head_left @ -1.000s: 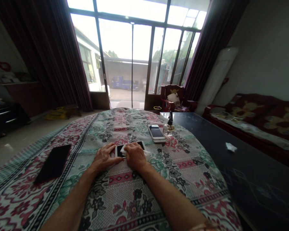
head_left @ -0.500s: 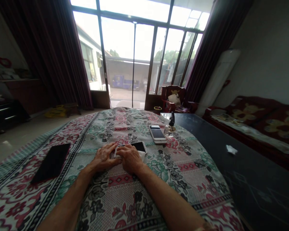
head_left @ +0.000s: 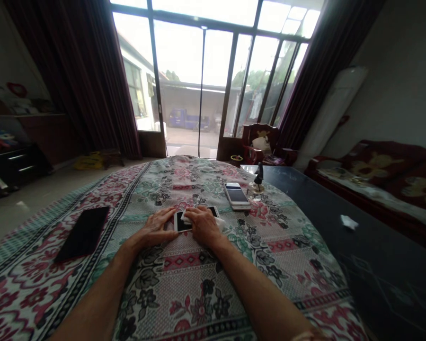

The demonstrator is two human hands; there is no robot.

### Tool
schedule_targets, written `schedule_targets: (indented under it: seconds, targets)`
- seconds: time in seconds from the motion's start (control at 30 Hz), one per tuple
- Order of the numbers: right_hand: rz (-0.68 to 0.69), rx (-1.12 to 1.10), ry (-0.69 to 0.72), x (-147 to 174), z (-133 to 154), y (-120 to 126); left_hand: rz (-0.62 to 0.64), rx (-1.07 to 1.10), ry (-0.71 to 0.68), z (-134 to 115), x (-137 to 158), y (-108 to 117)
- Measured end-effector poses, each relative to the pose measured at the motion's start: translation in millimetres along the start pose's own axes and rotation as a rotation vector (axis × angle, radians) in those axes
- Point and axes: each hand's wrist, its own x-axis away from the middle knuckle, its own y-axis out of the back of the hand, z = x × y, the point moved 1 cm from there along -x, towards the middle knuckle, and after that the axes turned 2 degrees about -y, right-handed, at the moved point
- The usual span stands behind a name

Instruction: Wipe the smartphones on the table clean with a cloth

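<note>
Phone (head_left: 182,221) with a white frame lies flat on the flowered cloth (head_left: 206,289), its long axis running left to right across the head view. Left hand (head_left: 155,229) rests at its left end, fingers spread flat and pinning that edge, holding nothing. Right hand (head_left: 203,224) lies over the phone's right half, fingers curled down onto a white wipe (head_left: 186,218) pressed against the screen; it is the hand more fully on top of the phone, which lies directly under its fingertips. Farther off sit a second white phone (head_left: 237,196) to the right and a dark phone (head_left: 83,233) well apart to the left
</note>
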Motion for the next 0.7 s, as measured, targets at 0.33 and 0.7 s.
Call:
schedule_targets:
  seconds: [0.33, 0.7]
  targets:
    - [0.132, 0.061, 0.049, -3, 11, -1, 0.046, 0.021, 0.016, -7, 2, 7]
    - [0.12, -0.085, 0.081, 0, 12, -1, -0.003, 0.047, 0.045, -13, 5, 8]
